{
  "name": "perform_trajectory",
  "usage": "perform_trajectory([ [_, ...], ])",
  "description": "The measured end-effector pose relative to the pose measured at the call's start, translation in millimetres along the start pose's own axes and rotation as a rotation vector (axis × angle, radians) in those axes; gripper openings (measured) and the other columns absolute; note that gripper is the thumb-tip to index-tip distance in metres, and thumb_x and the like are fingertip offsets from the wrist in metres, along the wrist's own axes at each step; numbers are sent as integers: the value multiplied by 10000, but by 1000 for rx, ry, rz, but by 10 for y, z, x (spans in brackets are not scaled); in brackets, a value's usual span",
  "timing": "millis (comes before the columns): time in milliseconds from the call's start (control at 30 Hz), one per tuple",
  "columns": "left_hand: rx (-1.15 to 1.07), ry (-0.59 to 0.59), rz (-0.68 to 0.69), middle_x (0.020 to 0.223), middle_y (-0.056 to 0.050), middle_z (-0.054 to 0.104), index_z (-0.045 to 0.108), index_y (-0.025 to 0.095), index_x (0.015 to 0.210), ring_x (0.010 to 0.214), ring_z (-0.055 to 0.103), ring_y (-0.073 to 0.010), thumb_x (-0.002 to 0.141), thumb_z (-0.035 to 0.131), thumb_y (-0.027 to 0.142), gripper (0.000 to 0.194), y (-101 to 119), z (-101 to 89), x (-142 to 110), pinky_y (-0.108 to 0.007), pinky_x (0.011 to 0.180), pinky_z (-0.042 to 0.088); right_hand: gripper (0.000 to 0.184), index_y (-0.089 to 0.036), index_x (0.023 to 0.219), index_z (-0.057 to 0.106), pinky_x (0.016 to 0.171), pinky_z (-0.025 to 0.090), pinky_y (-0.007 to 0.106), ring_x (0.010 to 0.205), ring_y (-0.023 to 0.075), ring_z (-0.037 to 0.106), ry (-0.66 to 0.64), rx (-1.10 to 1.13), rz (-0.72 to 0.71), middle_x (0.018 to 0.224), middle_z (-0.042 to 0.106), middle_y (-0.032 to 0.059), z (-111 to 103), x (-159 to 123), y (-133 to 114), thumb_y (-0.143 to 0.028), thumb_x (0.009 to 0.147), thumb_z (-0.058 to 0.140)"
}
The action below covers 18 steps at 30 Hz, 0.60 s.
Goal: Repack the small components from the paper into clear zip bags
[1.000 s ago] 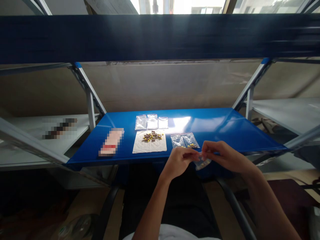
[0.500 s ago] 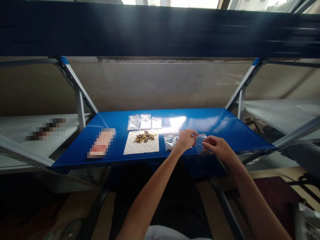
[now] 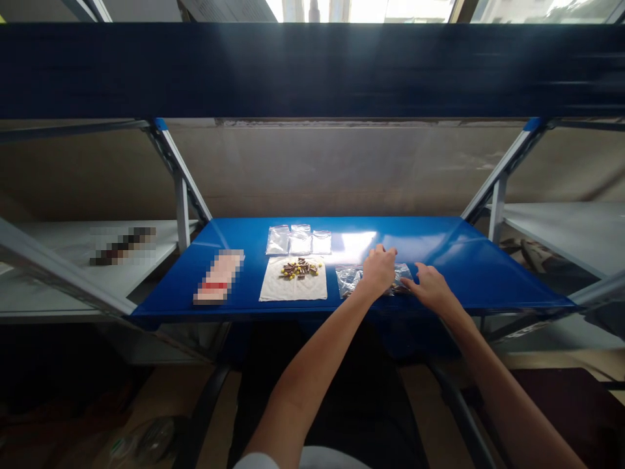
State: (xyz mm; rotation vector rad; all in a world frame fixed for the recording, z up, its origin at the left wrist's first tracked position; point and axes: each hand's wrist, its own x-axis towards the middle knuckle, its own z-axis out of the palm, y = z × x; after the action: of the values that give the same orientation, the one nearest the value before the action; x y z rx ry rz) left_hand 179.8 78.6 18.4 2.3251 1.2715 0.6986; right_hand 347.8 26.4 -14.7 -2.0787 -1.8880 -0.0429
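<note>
My left hand [image 3: 379, 270] is over the row of clear zip bags at the table's front, its fingers loosely bent and slightly apart. Beside it my right hand [image 3: 430, 286] is open, thumb and fingers spread, at the right edge of the rightmost zip bag [image 3: 403, 272]. That bag lies on the blue table and is partly covered by my hands. Left of it another filled zip bag [image 3: 347, 280] lies flat; the middle one is mostly hidden behind my left hand. Brown and yellow capsule-like pieces [image 3: 299, 268] lie in a pile on a white cloth [image 3: 293, 290].
Three flat zip bags [image 3: 299, 241] lie in a row behind the cloth. A blurred pink and red item [image 3: 218, 277] is on the left of the blue table [image 3: 439, 244]. A dark blue shelf edge [image 3: 312, 71] crosses above. Side shelves [image 3: 561, 228] flank the table.
Both hands held a small filled zip bag in front of the table edge. They moved it forward onto the table, right of the other filled bags, and the right hand's fingers have parted from it.
</note>
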Motion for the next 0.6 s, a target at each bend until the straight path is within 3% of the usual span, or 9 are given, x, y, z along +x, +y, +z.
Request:
perform_trajectory([
  [100, -23, 95, -32, 1259, -156, 596, 622, 183, 1332, 1075, 633, -265, 962, 575, 171, 373, -153, -267, -181, -327, 829, 529, 501, -25, 1303, 608, 954, 476, 467, 1107, 405, 637, 76, 2, -28, 1168, 657, 290, -86, 4, -158, -364, 933, 594],
  [200, -12, 204, -150, 1184, -145, 635, 669, 176, 1253, 975, 659, -246, 950, 594, 162, 312, -500, -673, -446, -330, 793, 528, 424, -101, 1279, 625, 899, 508, 431, 999, 326, 671, 30, 268, -133, 1088, 698, 206, -162, 117, -533, -362, 947, 586],
  [267, 32, 312, -241, 1184, -159, 657, 687, 158, 1227, 963, 671, -245, 944, 579, 138, 304, -817, -959, -609, -330, 798, 532, 388, -158, 1255, 628, 788, 536, 382, 896, 269, 683, -93, 522, -163, 1027, 722, 141, -166, 263, -896, -382, 939, 603],
  [367, 103, 415, -404, 1134, -158, 721, 715, 161, 1188, 1006, 687, -266, 936, 592, 158, 281, -1298, -1304, -733, -331, 821, 540, 371, -178, 1225, 629, 627, 510, 285, 850, 220, 689, -386, 913, -112, 1049, 734, 128, -68, 571, -1517, -382, 915, 653],
  [467, 118, 443, -447, 1093, -151, 757, 723, 171, 1174, 1034, 697, -277, 938, 593, 162, 270, -1631, -1481, -695, -351, 899, 528, 305, -158, 1185, 616, 574, 464, 246, 794, 185, 678, -377, 880, -38, 1036, 721, 118, 128, 916, -2073, -265, 901, 646],
  [600, 124, 433, -402, 1146, -147, 751, 625, 186, 1358, 1069, 701, -273, 936, 600, 141, 425, -1782, -1501, -555, -340, 924, 516, 339, -150, 1174, 582, 715, 475, 287, 862, 197, 638, -258, 771, 1, 1076, 691, 121, 394, 1262, -2507, -134, 842, 649],
])
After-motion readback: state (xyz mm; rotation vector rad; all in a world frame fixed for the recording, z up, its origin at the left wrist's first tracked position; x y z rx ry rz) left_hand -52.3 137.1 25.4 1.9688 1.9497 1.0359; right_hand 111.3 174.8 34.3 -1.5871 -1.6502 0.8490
